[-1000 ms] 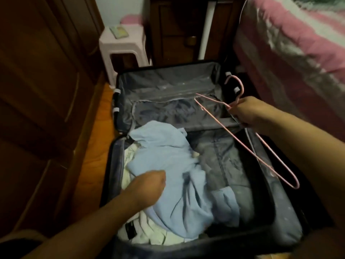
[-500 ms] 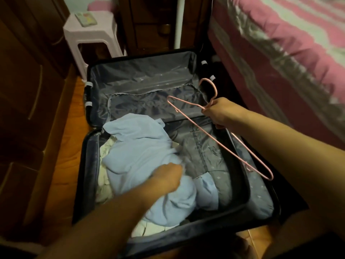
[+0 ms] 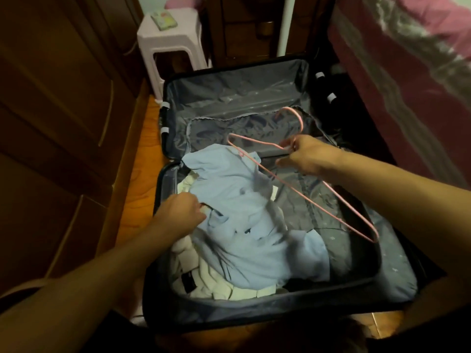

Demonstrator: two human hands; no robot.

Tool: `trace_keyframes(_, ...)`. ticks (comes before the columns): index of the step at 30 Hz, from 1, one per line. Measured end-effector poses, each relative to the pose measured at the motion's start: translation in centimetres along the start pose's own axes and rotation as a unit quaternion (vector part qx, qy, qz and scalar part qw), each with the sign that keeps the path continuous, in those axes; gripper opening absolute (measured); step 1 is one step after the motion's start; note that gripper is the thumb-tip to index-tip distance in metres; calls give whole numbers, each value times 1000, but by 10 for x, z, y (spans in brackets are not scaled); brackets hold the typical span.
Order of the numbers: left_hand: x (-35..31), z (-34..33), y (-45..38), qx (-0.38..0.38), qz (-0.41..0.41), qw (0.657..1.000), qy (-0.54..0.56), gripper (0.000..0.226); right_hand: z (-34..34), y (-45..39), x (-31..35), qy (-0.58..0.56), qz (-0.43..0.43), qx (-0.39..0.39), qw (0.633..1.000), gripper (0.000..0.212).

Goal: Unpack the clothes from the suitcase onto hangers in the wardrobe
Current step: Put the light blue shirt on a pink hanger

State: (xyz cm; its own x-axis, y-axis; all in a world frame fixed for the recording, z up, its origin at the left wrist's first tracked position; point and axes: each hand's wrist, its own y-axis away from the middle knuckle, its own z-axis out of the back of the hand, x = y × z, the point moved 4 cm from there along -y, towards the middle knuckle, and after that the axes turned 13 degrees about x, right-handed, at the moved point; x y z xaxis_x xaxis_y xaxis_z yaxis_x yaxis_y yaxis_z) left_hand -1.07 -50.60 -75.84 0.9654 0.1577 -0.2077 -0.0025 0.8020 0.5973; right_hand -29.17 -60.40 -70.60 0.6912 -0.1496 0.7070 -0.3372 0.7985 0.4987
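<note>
The light blue garment (image 3: pixel 244 225) lies crumpled in the near half of the open suitcase (image 3: pixel 397 289), heaped over pale cream clothes (image 3: pixel 204 281) packed along that half's left side. My left hand (image 3: pixel 182 216) sits at the garment's left edge with its fingers curled into the blue cloth, gripping it. My right hand (image 3: pixel 303 155) is beyond the garment's far right corner, above the suitcase's hinge line, pinching the neck of a pink wire hanger (image 3: pixel 305 197). The hanger's hook rises over the suitcase's far half; its long bar runs from the garment's far edge toward the suitcase's near right side, above the grey lining. Left of the suitcase stands the dark wooden wardrobe (image 3: pixel 63 123) with its doors closed. Past the suitcase's far left corner is a pale pink plastic stool (image 3: pixel 168 39), and to its right, a bed (image 3: pixel 407 72) with pink striped bedding.
</note>
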Motion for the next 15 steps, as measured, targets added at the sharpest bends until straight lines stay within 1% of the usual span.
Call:
trace_keyframes(1, -3, 2, 3, -11, -12, 996, 85, 6, -7, -1, 8, -18, 18, 16, 1000, 44)
trace_keyframes(2, -8, 5, 10, -1, -29, 989, 144, 11, -14, -2, 16, -37, 36, 34, 998, 61)
trace_keyframes(3, -15, 11, 22, 23, -61, 978, 199, 23, -22, -1, 24, -50, 54, 63, 995, 75)
trace_keyframes(4, -21, 22, 37, 31, -107, 968, 226, 33, -31, 0, 31, -58, 72, 98, 991, 86)
trace_keyframes(5, -28, 37, 51, 22, -161, 960, 228, 42, -39, 2, 37, -66, 92, 136, 984, 96)
trace_keyframes(6, -36, 54, 64, 4, -221, 951, 216, 50, -48, 3, 44, -72, 116, 172, 976, 102)
trace_keyframes(7, -46, 70, 79, -13, -268, 941, 207, 54, -56, 8, 52, -75, 135, 200, 968, 103)
trace_keyframes(8, -57, 87, 94, -20, -307, 929, 204, 55, -62, 13, 61, -67, 151, 213, 963, 99)
trace_keyframes(9, -66, 106, 109, -32, -337, 918, 205, 55, -63, 17, 75, -37, 165, 202, 965, 92)
trace_keyframes(10, -72, 125, 121, -44, -357, 911, 201, 54, -60, 21, 91, -9, 183, 175, 967, 80)
trace_keyframes(11, -78, 149, 133, -57, -368, 908, 189, 53, -48, 24, 113, 16, 202, 135, 970, 60)
trace_keyframes(12, -83, 172, 142, -69, -367, 912, 169, 51, -31, 25, 132, 28, 222, 82, 971, 36)
trace_keyframes(13, -84, 195, 147, -83, -352, 922, 139, 48, -11, 26, 149, 31, 243, 26, 969, 17)
trace_keyframes(14, -83, 226, 152, -110, -321, 935, 97, 44, 16, 29, 173, 28, 262, -28, 964, 12)
trace_keyframes(15, -80, 251, 152, -133, -275, 951, 51, 41, 42, 33, 190, 14, 263, -74, 962, 18)
